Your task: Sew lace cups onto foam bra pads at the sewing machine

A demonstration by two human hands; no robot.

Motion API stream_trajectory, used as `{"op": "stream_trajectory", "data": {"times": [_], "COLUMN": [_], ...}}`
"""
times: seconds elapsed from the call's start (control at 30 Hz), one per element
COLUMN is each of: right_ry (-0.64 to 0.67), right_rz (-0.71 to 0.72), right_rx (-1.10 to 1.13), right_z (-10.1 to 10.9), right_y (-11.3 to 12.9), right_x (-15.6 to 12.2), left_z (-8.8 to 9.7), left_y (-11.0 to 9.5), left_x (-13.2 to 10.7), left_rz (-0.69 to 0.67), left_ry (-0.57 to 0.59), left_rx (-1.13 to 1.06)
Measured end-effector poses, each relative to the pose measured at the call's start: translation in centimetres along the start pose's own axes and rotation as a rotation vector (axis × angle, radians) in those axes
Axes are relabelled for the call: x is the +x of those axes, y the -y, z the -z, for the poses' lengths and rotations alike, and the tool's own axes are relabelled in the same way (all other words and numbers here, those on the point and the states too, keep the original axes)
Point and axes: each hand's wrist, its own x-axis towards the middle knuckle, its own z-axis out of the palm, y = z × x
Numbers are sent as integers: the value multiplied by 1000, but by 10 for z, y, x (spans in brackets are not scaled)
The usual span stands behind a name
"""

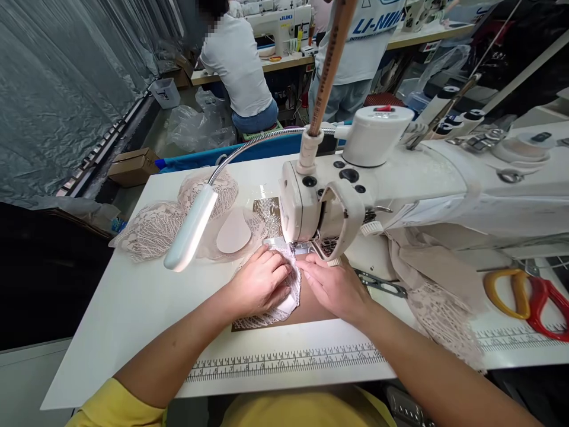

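Observation:
A piece of pale lace fabric [284, 305] lies on the white table [133, 296] under the needle of a white sewing machine [400, 184]. My left hand [260, 281] rests on top of the lace with its fingers curled down, pressing it flat. To its right, my right hand [333, 284] pinches the lace edge just in front of the presser foot [296, 249]. Both hands almost touch each other at the needle.
A stack of lace cups [155, 228] lies at the back left under a gooseneck lamp [191, 228]. More lace [444, 317] and yellow scissors [507, 290] and red scissors [549, 308] sit right. Two people work at machines behind.

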Motion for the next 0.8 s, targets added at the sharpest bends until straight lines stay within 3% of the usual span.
{"op": "stream_trajectory", "data": {"times": [0.53,0.8], "right_ry": [99,173], "right_rz": [-10,-99], "right_rx": [-66,-211], "right_z": [-1,-4], "right_y": [-1,0], "right_x": [1,4], "left_z": [1,2], "left_y": [6,18], "left_x": [2,6], "left_rz": [3,13], "left_ry": [-47,-46], "left_rx": [-102,16]}}
